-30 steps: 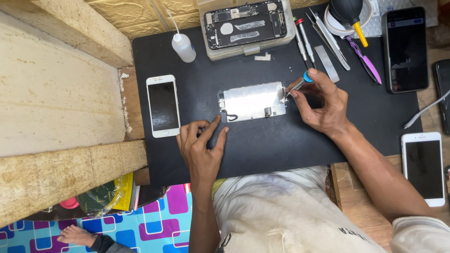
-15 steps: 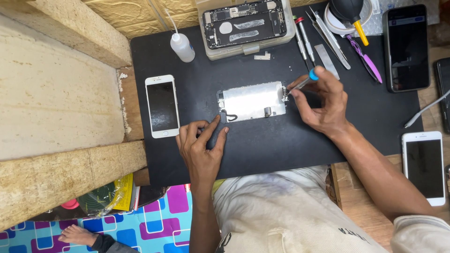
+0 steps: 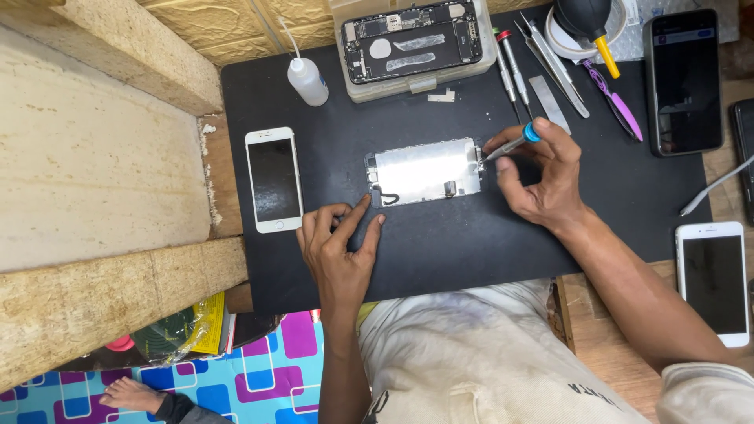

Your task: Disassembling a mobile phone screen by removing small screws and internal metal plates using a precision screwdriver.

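**Screwdriver at the right end of the screen panel**

I see the right hand (image 3: 542, 180) with its grip closed on a small screwdriver (image 3: 512, 144), thumb and fingers pinching the shaft below its blue cap. The tip meets the right end of the screen panel (image 3: 424, 170), which lies metal back up near the middle of the black mat (image 3: 471, 243). The left hand (image 3: 339, 250) holds nothing; its grip is apart, fingers spread flat on the mat, fingertips at the panel's lower left corner.

Left of the panel, apart from it, a white phone (image 3: 272, 179) lies face up on the mat. Behind the panel an opened phone body (image 3: 412, 41) rests on a clear plastic box, with a small white squeeze bottle (image 3: 306, 81) to its left. To the right of the box lie more screwdrivers, tweezers (image 3: 554, 67), a flat metal pry tool (image 3: 547, 102) and a purple tool (image 3: 616, 102). A black air blower with a yellow nozzle (image 3: 589, 23) sits at the far right corner. A dark phone (image 3: 683, 82) lies at the mat's right edge; a second white phone (image 3: 713, 283) lies on the wooden desk (image 3: 605, 345) beyond it.
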